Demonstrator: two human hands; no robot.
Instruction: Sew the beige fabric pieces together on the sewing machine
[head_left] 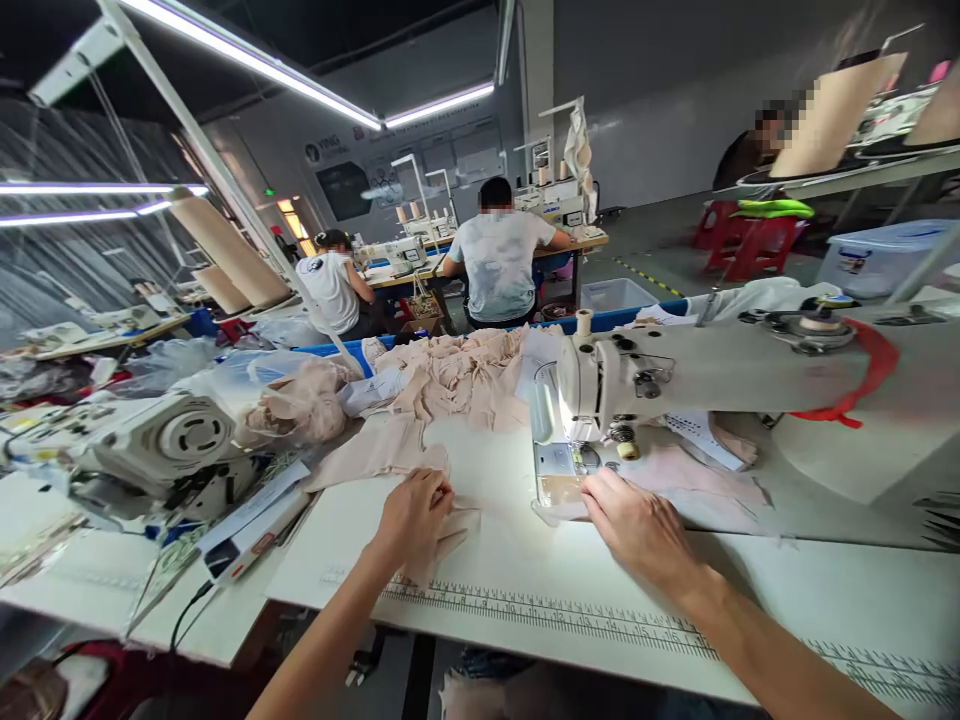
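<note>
My left hand (pixel 414 515) is closed on a piece of pale beige fabric (pixel 450 532) that lies on the white sewing table (pixel 517 575). My right hand (pixel 637 525) rests palm down on the fabric just in front of the needle area of the white sewing machine (pixel 720 370), with its fingers bent over the cloth. A lit plate (pixel 559 480) under the machine head shows the fabric beneath the presser foot. A heap of the same beige fabric (pixel 457 375) lies behind my hands.
A printed ruler strip (pixel 570 615) runs along the table's front edge. At the left stand a motor unit (pixel 180 445) and papers. A plastic bag of fabric (pixel 292 400) sits behind. Two people sit at sewing machines farther back; a third sits far right.
</note>
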